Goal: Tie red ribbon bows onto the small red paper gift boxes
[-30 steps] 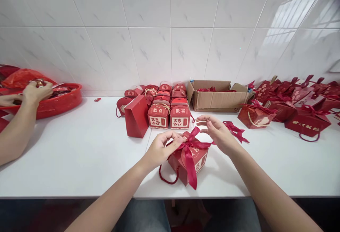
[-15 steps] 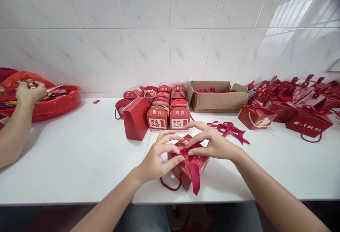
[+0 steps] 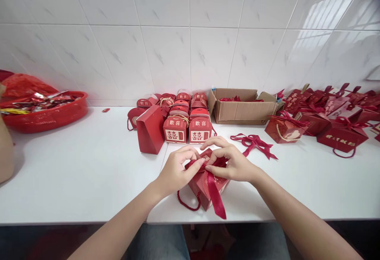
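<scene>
A red gift box (image 3: 204,190) with a twisted cord handle (image 3: 189,206) sits near the table's front edge. A dark red ribbon (image 3: 216,196) lies over its top, one end hanging down the front. At the box's upper left, my left hand (image 3: 179,169) pinches the ribbon between thumb and fingers. My right hand (image 3: 233,163) grips the ribbon at the right of the same spot, thumb and index finger pressed together. The knot area is partly hidden by the fingers.
Behind stand rows of red boxes (image 3: 175,130), a tall red box (image 3: 151,130) and a cardboard box (image 3: 240,111). A loose ribbon bow (image 3: 254,144) lies to the right, near finished-looking boxes (image 3: 341,135). Far left are a red basin (image 3: 50,117) and a person's arm (image 3: 6,153).
My left fingers have closed on the ribbon, and its hanging end has swung slightly right. The other person's hand has left the basin, moving out of view to the left.
</scene>
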`<state>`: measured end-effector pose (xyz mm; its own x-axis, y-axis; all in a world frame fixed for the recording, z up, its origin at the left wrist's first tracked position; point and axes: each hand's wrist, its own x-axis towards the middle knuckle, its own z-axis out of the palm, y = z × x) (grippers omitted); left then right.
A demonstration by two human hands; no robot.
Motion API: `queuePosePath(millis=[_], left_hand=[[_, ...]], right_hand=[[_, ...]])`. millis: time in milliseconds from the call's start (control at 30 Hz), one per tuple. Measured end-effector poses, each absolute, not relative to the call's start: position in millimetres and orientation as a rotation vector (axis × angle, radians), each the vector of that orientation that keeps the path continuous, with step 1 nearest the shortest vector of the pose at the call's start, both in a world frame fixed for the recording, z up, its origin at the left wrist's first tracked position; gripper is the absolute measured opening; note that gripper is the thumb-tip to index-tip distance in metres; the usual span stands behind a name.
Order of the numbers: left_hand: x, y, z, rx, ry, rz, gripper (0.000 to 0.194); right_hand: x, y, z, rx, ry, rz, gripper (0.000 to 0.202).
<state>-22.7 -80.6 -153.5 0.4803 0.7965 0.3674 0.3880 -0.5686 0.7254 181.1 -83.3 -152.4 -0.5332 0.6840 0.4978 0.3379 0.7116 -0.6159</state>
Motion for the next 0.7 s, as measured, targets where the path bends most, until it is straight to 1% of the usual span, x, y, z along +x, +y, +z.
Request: queuePosePath(millis=[200,400,467,500,533,567,667,700], left_hand=[[-24,-80,-152,2.226,0.995,0.929,0.029],[-26,-78,-156,2.293,1.014,0.893,0.033],[-25,-78,-159,2.294,1.024,0.949,0.032],[-24,-79,-160,2.285,1.030,0.981,0.032],[-23,-79,-162,2.268,1.033,1.012,0.031],[-23,-80,-164,2.235,1.029,1.036,0.029],[-26,-85,-170,2.020,0.994,1.088,0.014],[-28,-88,-173,1.933,0.994,1.093,0.018]], right_hand=[[185,-84,-156,-0.789,-2.154,0.604,0.009],[181,-86,-155,-0.793,-2.188,0.544,0.014],[183,-87,-158,-0.807,-2.169,0.519,0.009],[186,-87,-161,-0.832,-2.137,0.514,0.003],[189,-87,-165,-0.865,-2.086,0.525,0.009],[194,-86,-170,-0.888,-2.024,0.569,0.027],[213,-80,-187,-0.800,-1.887,0.924,0.094],[219,-77,-192,-0.729,-1.893,1.065,0.109]])
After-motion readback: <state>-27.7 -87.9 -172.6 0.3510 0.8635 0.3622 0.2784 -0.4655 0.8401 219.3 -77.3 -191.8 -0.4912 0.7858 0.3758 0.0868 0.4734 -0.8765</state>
